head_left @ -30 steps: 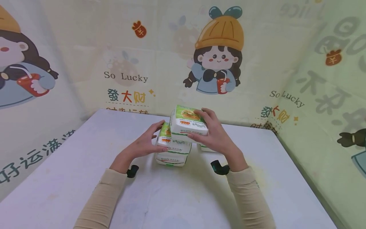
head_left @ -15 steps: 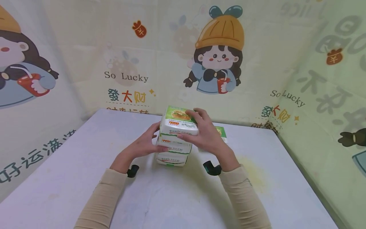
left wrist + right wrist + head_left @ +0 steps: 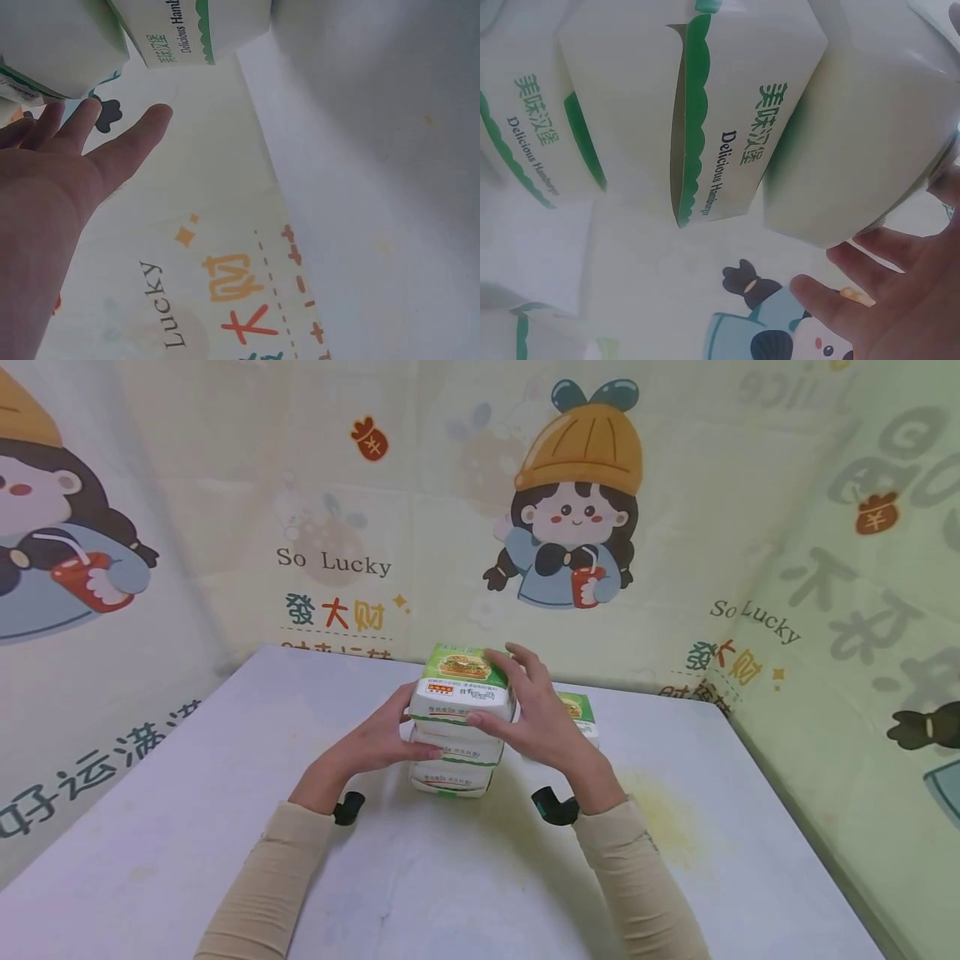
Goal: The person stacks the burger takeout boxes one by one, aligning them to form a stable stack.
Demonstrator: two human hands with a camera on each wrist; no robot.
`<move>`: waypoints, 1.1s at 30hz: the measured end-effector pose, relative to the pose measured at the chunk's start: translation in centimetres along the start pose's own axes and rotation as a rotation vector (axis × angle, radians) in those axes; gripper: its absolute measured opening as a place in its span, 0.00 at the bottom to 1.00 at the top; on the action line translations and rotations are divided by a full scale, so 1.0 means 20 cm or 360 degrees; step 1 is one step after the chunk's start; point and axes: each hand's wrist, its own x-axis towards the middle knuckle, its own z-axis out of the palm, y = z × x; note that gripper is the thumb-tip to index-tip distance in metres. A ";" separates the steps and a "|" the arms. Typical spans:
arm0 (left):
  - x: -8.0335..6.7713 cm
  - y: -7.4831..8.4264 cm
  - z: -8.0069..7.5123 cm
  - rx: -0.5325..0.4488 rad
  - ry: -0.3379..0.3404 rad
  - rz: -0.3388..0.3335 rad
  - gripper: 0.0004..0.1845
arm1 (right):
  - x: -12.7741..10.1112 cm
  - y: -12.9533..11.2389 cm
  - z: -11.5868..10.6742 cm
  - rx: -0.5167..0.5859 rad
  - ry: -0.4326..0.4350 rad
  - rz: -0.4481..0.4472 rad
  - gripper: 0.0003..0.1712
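Three white-and-green burger boxes stacked at table centre; top box (image 3: 461, 687) sits on the middle box (image 3: 456, 745), which sits on the bottom box (image 3: 450, 779), edges roughly in line. Right hand (image 3: 536, 718) at 3 o'clock of the stack, fingers (image 3: 501, 660) curled over the top box's lid and far edge, thumb on its near face, so it holds that box. Left hand (image 3: 375, 739) at 9 o'clock of the stack, fingers nearly straight and close together, tips against the side of the middle box; nothing clasped. Left wrist view: straight fingers (image 3: 124, 142) just under the box corners, backdrop print behind. Right wrist view: undersides of the boxes close up, green scalloped trim and "Delicious Hamburger" lettering, fingertips (image 3: 832, 296) at the rim of the nearest box. A fourth box (image 3: 579, 714) lies on the table (image 3: 187, 793) at about 2 o'clock of the stack, just behind the right hand, apart from the stack. Black wrist mounts (image 3: 555, 806) show below both hands; beige sleeves (image 3: 262, 885). Cartoon backdrop (image 3: 577, 502) at 12 o'clock, a girl in a yellow hat, "So Lucky" text. Faint yellow stain (image 3: 663, 822) on the table at 4 o'clock of the stack.
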 end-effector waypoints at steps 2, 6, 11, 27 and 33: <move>0.00 0.00 0.00 0.0016 0.0009 0.0011 0.58 | 0.00 0.00 0.00 0.0006 -0.0010 -0.0005 0.49; 0.00 0.00 0.00 0.0026 0.0028 0.0038 0.60 | 0.00 0.01 0.00 0.0008 -0.0016 -0.0030 0.50; 0.01 0.01 -0.01 0.0018 0.0067 0.0102 0.62 | 0.00 0.02 0.00 0.0049 -0.0020 -0.0010 0.51; 0.03 0.06 -0.02 -0.0105 0.0127 0.0201 0.62 | -0.08 0.25 -0.15 0.0272 0.0098 -0.0040 0.42; 0.03 0.07 -0.02 -0.0093 0.0143 0.0209 0.61 | -0.14 0.41 -0.19 0.0225 0.0176 0.0120 0.40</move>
